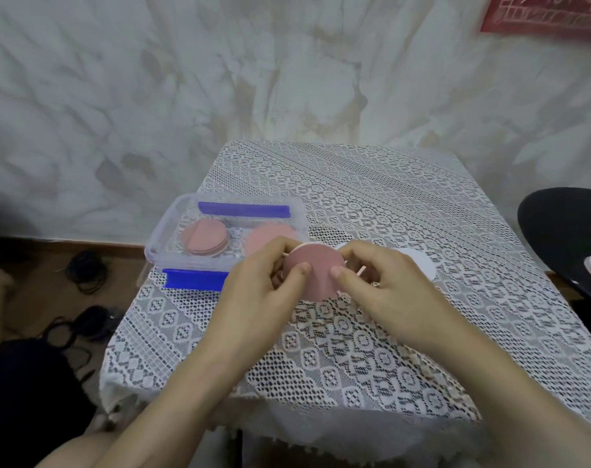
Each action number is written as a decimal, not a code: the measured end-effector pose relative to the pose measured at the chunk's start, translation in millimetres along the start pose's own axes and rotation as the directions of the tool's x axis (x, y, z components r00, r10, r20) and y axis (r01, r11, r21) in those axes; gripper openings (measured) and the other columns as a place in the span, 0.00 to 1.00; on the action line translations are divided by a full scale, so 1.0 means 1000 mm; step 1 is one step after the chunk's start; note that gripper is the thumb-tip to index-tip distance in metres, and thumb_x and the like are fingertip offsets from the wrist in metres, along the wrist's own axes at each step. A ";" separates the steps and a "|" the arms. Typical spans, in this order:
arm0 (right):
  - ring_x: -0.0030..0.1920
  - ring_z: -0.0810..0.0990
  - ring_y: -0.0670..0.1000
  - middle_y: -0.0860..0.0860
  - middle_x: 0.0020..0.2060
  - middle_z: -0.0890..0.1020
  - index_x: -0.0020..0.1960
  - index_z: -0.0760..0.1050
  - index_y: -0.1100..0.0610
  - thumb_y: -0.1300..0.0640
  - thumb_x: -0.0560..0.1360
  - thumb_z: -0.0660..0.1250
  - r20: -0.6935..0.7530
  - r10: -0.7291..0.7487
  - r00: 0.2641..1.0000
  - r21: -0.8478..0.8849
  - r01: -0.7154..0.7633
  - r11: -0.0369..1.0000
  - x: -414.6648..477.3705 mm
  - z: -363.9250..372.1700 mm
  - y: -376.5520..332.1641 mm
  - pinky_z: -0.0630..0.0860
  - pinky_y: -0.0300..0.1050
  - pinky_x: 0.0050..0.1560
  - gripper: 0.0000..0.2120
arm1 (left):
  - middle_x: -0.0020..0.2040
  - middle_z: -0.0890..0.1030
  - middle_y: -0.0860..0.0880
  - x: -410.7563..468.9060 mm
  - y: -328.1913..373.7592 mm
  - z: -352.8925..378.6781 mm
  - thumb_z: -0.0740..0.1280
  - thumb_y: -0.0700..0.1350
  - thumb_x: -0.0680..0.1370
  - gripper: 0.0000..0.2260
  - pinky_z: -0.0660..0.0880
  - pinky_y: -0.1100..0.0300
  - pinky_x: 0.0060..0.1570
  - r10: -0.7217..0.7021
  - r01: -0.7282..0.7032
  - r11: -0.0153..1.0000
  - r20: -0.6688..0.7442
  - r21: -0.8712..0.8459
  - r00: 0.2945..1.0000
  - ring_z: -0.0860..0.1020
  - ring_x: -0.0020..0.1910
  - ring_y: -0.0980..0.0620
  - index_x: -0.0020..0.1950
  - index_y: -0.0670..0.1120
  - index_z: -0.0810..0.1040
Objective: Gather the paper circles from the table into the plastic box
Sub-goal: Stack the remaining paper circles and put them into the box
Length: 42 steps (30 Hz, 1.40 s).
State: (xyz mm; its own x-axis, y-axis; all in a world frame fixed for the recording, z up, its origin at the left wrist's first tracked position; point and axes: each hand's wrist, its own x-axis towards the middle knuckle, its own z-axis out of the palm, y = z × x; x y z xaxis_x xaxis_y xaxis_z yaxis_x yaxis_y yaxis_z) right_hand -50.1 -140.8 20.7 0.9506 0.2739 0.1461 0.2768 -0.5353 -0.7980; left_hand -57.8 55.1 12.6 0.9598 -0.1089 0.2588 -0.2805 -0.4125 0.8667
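The left hand (253,292) and the right hand (381,288) both pinch a pink circle (316,275) with curled fingers, above the table (388,214) and just beside the plastic box (159,238). A pink stack (204,237) lies in the box. The right hand partly hides a white circle (422,265). A black chair (564,238) stands at the right.

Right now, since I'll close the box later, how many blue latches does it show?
2: the far latch along the plastic box's back edge, the near latch along its front edge. None seems hidden.
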 end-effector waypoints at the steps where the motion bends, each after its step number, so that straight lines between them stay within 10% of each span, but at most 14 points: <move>1: 0.37 0.80 0.54 0.48 0.39 0.80 0.49 0.77 0.48 0.48 0.80 0.66 0.015 -0.006 1.000 0.001 0.006 1.000 0.006 0.003 -0.006 0.80 0.61 0.40 0.05 | 0.38 0.81 0.53 0.001 -0.002 -0.007 0.67 0.47 0.80 0.04 0.74 0.56 0.36 -0.009 0.009 1.000 -0.010 -0.012 1.000 0.76 0.35 0.53 0.49 0.56 0.79; 7: 0.35 0.81 0.50 0.47 0.39 0.82 0.48 0.78 0.47 0.52 0.80 0.67 0.056 -0.035 0.998 0.011 0.034 0.999 0.057 0.028 -0.040 0.73 0.45 0.33 0.03 | 0.42 0.83 0.57 0.016 -0.023 -0.061 0.69 0.46 0.80 0.06 0.71 0.68 0.35 -0.106 0.097 0.993 -0.139 -0.069 0.985 0.78 0.36 0.61 0.51 0.59 0.80; 16: 0.38 0.85 0.52 0.45 0.33 0.84 0.47 0.78 0.50 0.55 0.79 0.70 0.150 0.033 0.988 -0.016 -0.031 0.999 0.135 0.074 -0.067 0.81 0.54 0.45 0.03 | 0.49 0.79 0.63 0.024 -0.050 -0.120 0.67 0.54 0.79 0.10 0.73 0.54 0.42 -0.133 0.255 0.923 -0.382 0.290 0.915 0.76 0.41 0.62 0.60 0.61 0.79; 28: 0.45 0.79 0.55 0.49 0.44 0.83 0.52 0.71 0.48 0.51 0.78 0.65 0.255 -0.029 0.966 -0.621 0.187 0.761 0.178 0.113 -0.061 0.78 0.51 0.45 0.05 | 0.58 0.70 0.62 0.028 -0.065 -0.126 0.62 0.57 0.80 0.21 0.77 0.49 0.50 -0.205 0.318 0.871 -0.312 0.375 0.928 0.77 0.47 0.57 0.74 0.60 0.69; 42: 0.46 0.79 0.54 0.48 0.44 0.82 0.53 0.69 0.48 0.40 0.70 0.72 0.389 0.063 0.919 -0.695 0.247 0.675 0.177 0.115 -0.067 0.78 0.52 0.47 0.19 | 0.57 0.68 0.62 0.026 -0.075 -0.123 0.61 0.55 0.81 0.22 0.74 0.54 0.42 -0.199 0.317 0.875 -0.325 0.366 0.925 0.77 0.41 0.53 0.76 0.59 0.67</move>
State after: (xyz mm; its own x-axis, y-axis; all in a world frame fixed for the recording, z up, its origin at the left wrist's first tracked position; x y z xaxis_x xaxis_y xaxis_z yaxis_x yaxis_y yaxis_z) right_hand 83.1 35.5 32.3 0.8367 0.5284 -0.1438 0.5196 -0.8489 -0.0965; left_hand -13.0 194.7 7.1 0.9393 0.2750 0.2053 0.0632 -0.7265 0.6843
